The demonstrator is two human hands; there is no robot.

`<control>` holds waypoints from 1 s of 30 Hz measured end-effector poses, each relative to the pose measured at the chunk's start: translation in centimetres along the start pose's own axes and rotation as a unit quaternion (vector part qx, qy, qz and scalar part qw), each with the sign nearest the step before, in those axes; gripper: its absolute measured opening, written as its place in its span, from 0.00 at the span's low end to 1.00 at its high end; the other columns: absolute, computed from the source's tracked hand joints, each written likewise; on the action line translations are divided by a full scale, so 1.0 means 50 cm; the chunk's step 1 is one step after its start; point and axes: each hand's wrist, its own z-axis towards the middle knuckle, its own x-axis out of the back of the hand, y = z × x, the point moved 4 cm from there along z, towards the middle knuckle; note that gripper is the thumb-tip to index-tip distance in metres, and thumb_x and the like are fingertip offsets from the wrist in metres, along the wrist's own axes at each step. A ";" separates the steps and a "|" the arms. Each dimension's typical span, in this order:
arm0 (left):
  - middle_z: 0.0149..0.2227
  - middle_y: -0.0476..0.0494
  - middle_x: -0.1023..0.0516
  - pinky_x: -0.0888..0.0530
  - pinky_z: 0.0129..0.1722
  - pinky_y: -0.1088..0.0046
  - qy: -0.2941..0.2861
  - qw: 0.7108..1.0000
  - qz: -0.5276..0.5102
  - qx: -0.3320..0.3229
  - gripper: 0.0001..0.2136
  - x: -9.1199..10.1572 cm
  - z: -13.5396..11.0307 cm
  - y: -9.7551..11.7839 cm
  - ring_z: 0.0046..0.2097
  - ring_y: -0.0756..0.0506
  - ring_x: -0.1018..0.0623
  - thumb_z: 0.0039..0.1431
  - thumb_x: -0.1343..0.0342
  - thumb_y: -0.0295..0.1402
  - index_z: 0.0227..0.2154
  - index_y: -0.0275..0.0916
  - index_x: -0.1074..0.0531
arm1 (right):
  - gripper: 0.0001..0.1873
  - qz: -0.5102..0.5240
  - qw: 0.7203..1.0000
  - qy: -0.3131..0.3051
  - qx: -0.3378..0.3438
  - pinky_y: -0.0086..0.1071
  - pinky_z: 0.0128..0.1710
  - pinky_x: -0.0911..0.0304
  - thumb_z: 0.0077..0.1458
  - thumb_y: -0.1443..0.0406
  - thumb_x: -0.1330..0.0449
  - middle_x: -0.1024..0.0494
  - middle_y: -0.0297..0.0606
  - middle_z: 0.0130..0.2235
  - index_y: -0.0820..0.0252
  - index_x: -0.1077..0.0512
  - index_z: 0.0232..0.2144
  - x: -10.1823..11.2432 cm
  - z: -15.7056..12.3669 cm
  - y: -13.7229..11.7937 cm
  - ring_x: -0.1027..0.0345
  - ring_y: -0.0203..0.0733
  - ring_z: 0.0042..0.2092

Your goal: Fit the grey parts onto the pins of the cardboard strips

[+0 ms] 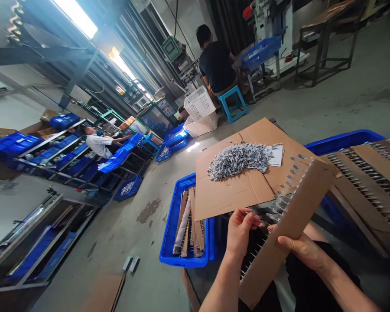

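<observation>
My right hand [297, 248] grips a long cardboard strip [287, 234], thumb on its front face and the other fingers mostly hidden behind it. Thin pins stick out along the strip's left edge. Small grey leaf-shaped parts [292, 172] sit on the pins of the upper half, while the lower pins are bare. At the edge between the two, my left hand [242, 229] is closed in a pinch on a small grey part [262, 222], which is only partly visible. Beyond my hands, a pile of similar grey parts [240, 160] lies on a flat cardboard sheet [227, 197].
Left of the sheet, a blue crate [169, 251] holds several cardboard strips. More strips with parts [360, 186] lie across a blue crate [344, 138] at right. A person in dark clothes [217, 69] sits at a machine; another in white [99, 145] works by the racks.
</observation>
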 end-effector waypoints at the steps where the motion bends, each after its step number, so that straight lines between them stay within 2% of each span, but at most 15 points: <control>1: 0.28 0.45 0.21 0.31 0.29 0.79 -0.002 1.000 0.002 0.000 0.15 -0.002 0.000 -0.002 0.29 0.51 0.24 0.49 0.35 0.40 0.32 0.34 0.29 | 0.23 0.000 1.000 0.002 -0.001 0.59 0.55 0.41 0.40 0.51 0.29 0.17 0.48 0.43 0.55 0.18 0.39 0.002 0.000 0.002 0.30 0.66 0.51; 13: 0.28 0.45 0.21 0.30 0.29 0.79 0.010 1.000 0.007 -0.007 0.15 -0.001 0.003 -0.008 0.28 0.51 0.24 0.49 0.35 0.41 0.31 0.35 0.29 | 0.23 -0.022 1.000 0.002 0.000 0.60 0.55 0.42 0.41 0.51 0.30 0.17 0.48 0.44 0.55 0.19 0.40 0.005 0.002 0.004 0.31 0.66 0.52; 24: 0.27 0.45 0.22 0.30 0.28 0.79 -0.004 1.000 -0.012 0.010 0.15 -0.019 0.006 -0.028 0.27 0.52 0.25 0.49 0.35 0.41 0.31 0.34 0.29 | 0.23 0.008 1.000 -0.001 -0.008 0.57 0.54 0.40 0.44 0.53 0.31 0.18 0.47 0.47 0.54 0.20 0.42 0.020 0.009 0.034 0.30 0.64 0.52; 30: 0.26 0.46 0.22 0.30 0.27 0.79 -0.006 1.000 -0.011 0.023 0.17 -0.031 0.006 -0.040 0.25 0.52 0.27 0.45 0.33 0.42 0.30 0.34 0.28 | 0.25 0.001 0.998 -0.056 0.012 0.54 0.57 0.42 0.50 0.53 0.35 0.22 0.46 0.53 0.57 0.24 0.49 0.001 0.009 0.026 0.34 0.61 0.56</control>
